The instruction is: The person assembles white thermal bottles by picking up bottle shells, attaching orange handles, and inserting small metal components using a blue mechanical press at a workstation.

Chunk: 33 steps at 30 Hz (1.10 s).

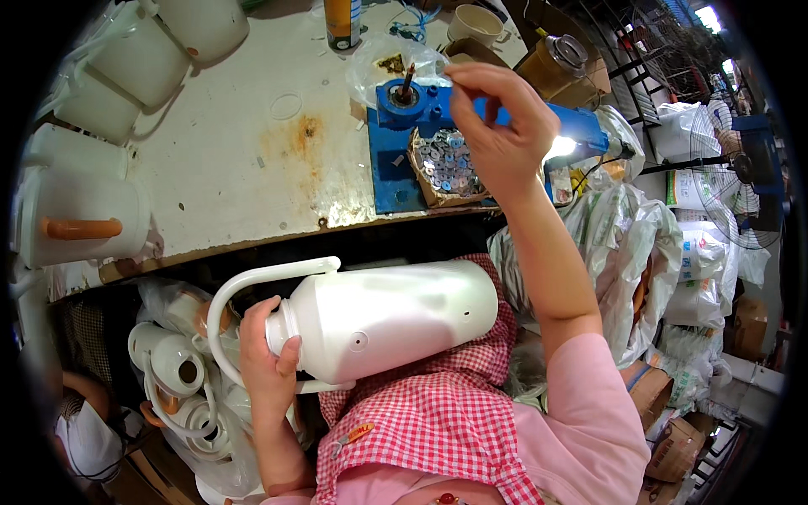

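Note:
A white plastic jug body point(412, 307) lies on its side across my lap, its neck to the left and its carrying handle point(220, 307) looped around that end. My left hand point(268, 358) grips it at the neck, thumb toward me. Small holes show in its wall. My right hand point(512, 126) is raised over a blue metal machine point(394, 187), fingers curled in a pinch; whatever they hold is too small to make out. Left of those fingers an upright pin point(407, 82) stands on the machine. Below them sits a cardboard box point(417, 172) of small metal washers.
White jugs point(139, 55) crowd the worn table's left side. A spray can point(342, 23), a plastic bag point(370, 74) and a cup point(476, 25) are at the back. More jug parts point(181, 370) lie lower left; a fan point(741, 168) and sacks stand right.

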### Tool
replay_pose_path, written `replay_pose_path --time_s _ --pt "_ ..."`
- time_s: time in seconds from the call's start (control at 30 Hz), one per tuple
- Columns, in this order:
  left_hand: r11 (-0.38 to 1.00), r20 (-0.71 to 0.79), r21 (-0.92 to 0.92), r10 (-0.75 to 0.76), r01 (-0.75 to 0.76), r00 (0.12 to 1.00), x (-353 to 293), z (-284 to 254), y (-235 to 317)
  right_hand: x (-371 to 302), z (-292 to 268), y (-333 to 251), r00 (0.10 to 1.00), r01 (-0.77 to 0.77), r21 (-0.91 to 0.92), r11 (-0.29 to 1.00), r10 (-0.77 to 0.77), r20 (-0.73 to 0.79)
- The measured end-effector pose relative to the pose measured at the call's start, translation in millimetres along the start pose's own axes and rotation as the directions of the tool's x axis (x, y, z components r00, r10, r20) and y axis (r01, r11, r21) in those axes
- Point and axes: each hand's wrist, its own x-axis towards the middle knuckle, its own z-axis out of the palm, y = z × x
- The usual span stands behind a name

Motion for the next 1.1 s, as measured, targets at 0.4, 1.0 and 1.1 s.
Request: replay_pose_path --time_s 0.4,1.0,1.1 --pt "0.997 -0.015 0.040 0.060 -0.060 0.998 3 -2 6 18 18 28 0.868 0.496 -0.248 0.832 -0.468 0.166" --pt "0.843 -0.436 -0.466 -0.484 0.270 0.759 56 -139 -8 -27 29 -75 0.710 -0.690 0.426 0.585 0.433 0.554" --pt "0.814 -0.280 -0.553 -0.380 0.176 0.881 103 -141 21 -8 19 -57 0.749 -0.657 0.581 0.480 0.502 0.432"
